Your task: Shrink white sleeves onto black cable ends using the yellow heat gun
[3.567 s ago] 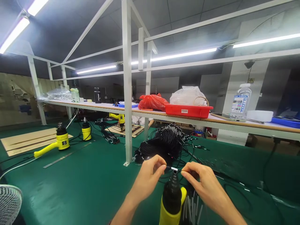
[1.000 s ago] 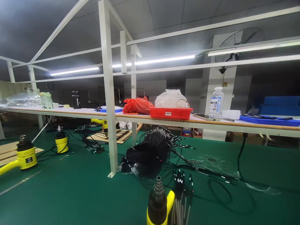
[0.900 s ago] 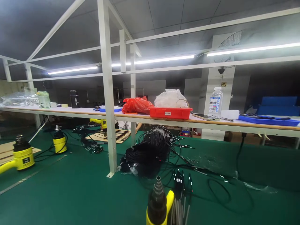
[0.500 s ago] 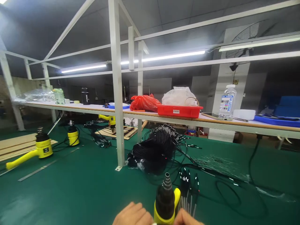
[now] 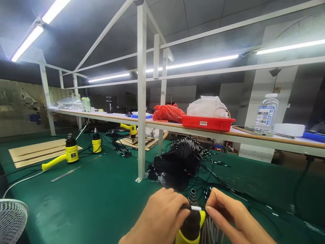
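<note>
As you look down, the fingers of your left hand are pinched around a thin black cable, just left of its white sleeve. The fingers of your right hand are nearly together beside the other end of this sleeve; whether they hold the cable, the view does not tell. The sleeve is between your hands, in front of the heat gun from this side; the gap cannot be judged. The cable should feel very light and flexible, and its smooth skin may roll or slip a little. The sleeve is probably stiffer, so better you hold the black part on each side, and your fingers away from the nozzle, which may be hot. Behind, on the table, lies a cable bundle, which looks floppy and easy to tangle. Farther, the shelf carries a red tray.
</note>
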